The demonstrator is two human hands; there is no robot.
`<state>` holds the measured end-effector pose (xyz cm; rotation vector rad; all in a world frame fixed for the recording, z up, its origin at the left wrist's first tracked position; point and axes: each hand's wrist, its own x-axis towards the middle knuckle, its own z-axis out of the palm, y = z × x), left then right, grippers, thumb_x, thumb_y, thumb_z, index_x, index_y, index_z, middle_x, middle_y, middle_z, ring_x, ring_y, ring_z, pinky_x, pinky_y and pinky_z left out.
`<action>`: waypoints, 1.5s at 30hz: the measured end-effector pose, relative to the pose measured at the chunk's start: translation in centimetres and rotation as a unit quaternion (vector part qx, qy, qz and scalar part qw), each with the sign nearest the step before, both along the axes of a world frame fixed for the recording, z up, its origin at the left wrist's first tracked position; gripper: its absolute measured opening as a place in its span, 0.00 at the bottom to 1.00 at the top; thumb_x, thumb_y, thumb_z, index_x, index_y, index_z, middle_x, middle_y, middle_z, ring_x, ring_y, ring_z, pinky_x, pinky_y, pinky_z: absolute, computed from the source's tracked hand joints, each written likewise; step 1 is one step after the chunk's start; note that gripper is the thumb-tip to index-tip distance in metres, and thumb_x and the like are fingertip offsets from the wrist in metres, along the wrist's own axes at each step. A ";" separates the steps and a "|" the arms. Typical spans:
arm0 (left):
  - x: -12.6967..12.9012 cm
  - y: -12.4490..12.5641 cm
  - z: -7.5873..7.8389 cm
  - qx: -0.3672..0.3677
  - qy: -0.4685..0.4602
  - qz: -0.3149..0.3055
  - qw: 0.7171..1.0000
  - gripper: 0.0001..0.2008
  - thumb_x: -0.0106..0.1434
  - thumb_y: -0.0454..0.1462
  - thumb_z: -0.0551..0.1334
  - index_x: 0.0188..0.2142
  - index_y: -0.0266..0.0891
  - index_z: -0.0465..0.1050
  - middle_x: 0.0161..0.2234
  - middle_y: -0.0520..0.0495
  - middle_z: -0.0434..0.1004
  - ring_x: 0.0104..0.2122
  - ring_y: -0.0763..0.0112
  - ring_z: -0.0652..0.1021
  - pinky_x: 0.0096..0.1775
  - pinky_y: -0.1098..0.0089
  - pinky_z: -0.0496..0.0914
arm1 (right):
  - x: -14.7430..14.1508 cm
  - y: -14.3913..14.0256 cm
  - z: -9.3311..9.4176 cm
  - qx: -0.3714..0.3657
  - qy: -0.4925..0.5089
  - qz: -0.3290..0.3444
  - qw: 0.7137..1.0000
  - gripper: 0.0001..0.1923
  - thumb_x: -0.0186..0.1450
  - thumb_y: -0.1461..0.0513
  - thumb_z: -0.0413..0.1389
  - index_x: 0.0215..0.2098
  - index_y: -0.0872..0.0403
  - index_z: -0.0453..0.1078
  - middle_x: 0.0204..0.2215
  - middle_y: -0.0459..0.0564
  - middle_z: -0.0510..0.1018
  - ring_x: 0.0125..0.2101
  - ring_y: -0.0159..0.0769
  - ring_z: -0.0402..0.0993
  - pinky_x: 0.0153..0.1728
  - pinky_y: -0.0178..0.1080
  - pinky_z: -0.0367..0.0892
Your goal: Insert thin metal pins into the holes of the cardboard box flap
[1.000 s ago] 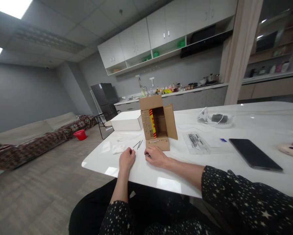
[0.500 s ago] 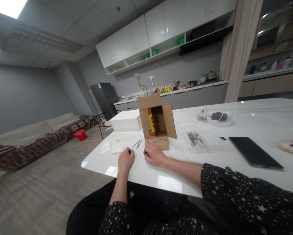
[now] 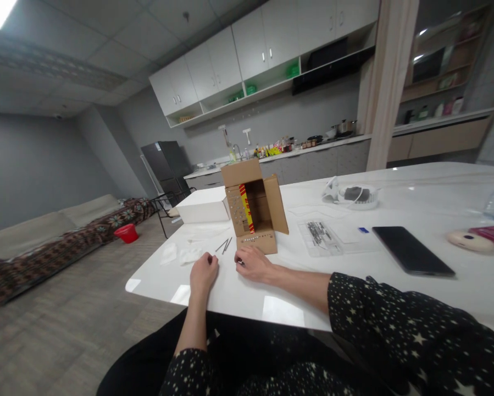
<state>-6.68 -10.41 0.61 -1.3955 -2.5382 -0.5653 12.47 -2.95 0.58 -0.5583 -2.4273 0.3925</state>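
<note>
My left hand point(image 3: 203, 272) rests on the white table point(image 3: 247, 291) with its fingers curled in; I see nothing in it. My right hand point(image 3: 253, 263) lies just right of it, fingertips pinched on a small metal piece point(image 3: 239, 262) against the tabletop. Right behind my right hand stands an open cardboard box point(image 3: 253, 206) on its side, its lower flap point(image 3: 257, 241) showing a row of small dots. Two thin metal pins point(image 3: 224, 245) lie beyond my left hand, next to the flap.
White tissues point(image 3: 184, 254) and a white box point(image 3: 203, 206) sit left of the cardboard box. To the right are a clear bag of metal parts point(image 3: 318, 235), a black tablet point(image 3: 411, 250), a white corded device point(image 3: 351, 195) and a beige round object point(image 3: 469, 240). The table edge runs close to my hands.
The view has swung a little to the right, so everything sits further left in the picture. Both hands stay in the same place on the table by the box flap.
</note>
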 end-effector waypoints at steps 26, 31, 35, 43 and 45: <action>0.7 -0.4 0.9 -0.010 -0.009 0.008 1.000 0.13 0.65 0.43 0.51 0.28 0.42 0.66 0.29 0.44 0.77 0.34 0.61 0.77 0.32 0.68 0.61 | 1.0 2.3 1.6 0.077 -0.017 -0.139 0.987 0.11 0.63 0.63 0.52 0.44 0.54 0.69 0.43 0.56 0.73 0.46 0.46 0.62 0.45 0.46 0.55; 0.5 -0.3 0.7 -0.011 -0.015 0.007 1.000 0.12 0.65 0.43 0.51 0.29 0.42 0.67 0.30 0.44 0.77 0.34 0.62 0.77 0.32 0.68 0.62 | 1.5 3.4 2.0 0.073 -0.037 -0.199 0.977 0.11 0.63 0.62 0.52 0.44 0.56 0.68 0.43 0.60 0.71 0.45 0.50 0.62 0.46 0.49 0.55; 0.4 -0.3 0.6 -0.013 -0.010 0.011 1.000 0.12 0.65 0.43 0.51 0.29 0.42 0.66 0.30 0.45 0.77 0.33 0.61 0.77 0.32 0.68 0.62 | 1.6 3.9 2.0 0.058 -0.045 -0.218 0.973 0.11 0.62 0.62 0.52 0.43 0.57 0.67 0.43 0.60 0.71 0.45 0.50 0.62 0.46 0.50 0.55; 0.5 -0.4 0.7 -0.006 -0.017 0.007 1.000 0.12 0.64 0.43 0.51 0.28 0.42 0.66 0.28 0.45 0.76 0.32 0.62 0.76 0.31 0.68 0.61 | 1.8 4.2 2.3 0.043 -0.045 -0.225 0.972 0.09 0.62 0.63 0.52 0.41 0.56 0.66 0.42 0.60 0.73 0.44 0.50 0.64 0.46 0.49 0.55; 0.6 -0.5 0.7 -0.007 -0.019 0.005 1.000 0.12 0.64 0.43 0.51 0.28 0.42 0.66 0.28 0.45 0.76 0.32 0.62 0.76 0.31 0.68 0.61 | 1.8 4.2 2.3 0.043 -0.047 -0.224 0.973 0.09 0.63 0.63 0.51 0.42 0.56 0.66 0.42 0.60 0.73 0.44 0.50 0.64 0.46 0.49 0.55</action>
